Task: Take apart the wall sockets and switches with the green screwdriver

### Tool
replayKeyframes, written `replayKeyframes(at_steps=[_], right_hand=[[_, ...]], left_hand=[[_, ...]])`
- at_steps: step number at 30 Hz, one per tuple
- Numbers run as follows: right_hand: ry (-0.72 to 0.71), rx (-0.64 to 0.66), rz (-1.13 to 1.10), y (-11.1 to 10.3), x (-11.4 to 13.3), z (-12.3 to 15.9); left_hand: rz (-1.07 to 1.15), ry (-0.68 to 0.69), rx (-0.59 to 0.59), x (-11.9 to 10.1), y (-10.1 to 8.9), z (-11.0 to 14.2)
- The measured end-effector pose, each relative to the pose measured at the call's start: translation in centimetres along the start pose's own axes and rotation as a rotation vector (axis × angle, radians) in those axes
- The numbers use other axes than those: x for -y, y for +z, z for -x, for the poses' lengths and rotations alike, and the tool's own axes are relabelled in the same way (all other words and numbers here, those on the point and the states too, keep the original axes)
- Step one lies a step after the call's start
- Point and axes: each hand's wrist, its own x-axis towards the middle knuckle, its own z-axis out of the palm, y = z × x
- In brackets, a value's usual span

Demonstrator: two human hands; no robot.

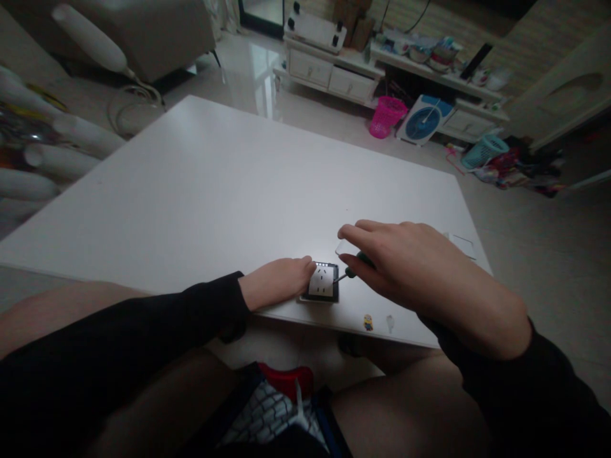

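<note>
The left hand is curled firmly against the left of the wall socket, near the edge of the surface; were pressure eased, the socket could be skidded. In the half-closed right hand a screwdriver is held aslant, so its tip could be slipped.

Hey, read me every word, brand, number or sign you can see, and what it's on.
No text can be read here.
Power socket: slots show, no legible lettering.
Screwdriver: handle mostly covered by the right hand, no readable marking.
Cartoon sticker: any lettering is too small.
Box fan: any markings are too blurred.
</note>
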Motion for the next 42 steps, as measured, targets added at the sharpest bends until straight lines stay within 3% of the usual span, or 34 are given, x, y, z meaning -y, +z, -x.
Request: replayKeyframes(at_steps=[7, 13, 18, 24, 30, 37, 42], right_hand=[[-0.148, -0.006, -0.074, -0.4, -0.1, 0.1], [-0.041, -0.024, -0.023, 0.0, -0.2, -0.3], [-0.13, -0.016, -0.068, -0.4, -0.2, -0.1], [-0.063, -0.052, -0.034, 0.0, -0.4, -0.2], [-0.162, 0.008, -0.169, -0.6, -0.8, 0.1], [-0.054, 0.004, -0.157, -0.3, -1.0, 0.1], [-0.118, -0.029, -0.225, -1.1, -1.0, 0.5]], left_hand=[[0.073, -0.027, -0.018, 0.0, 0.1, 0.1], [0.037, -0.004, -0.016, 0.1, 0.1, 0.0], [0.012, -0.013, 0.001, 0.0, 0.0, 0.1], [0.007, 0.011, -0.019, 0.1, 0.2, 0.1], [0.029, 0.009, -0.026, 0.0, 0.1, 0.2], [-0.015, 0.055, -0.008, 0.1, 0.0, 0.3], [0.018, 0.033, -0.011, -0.1, -0.5, 0.4]])
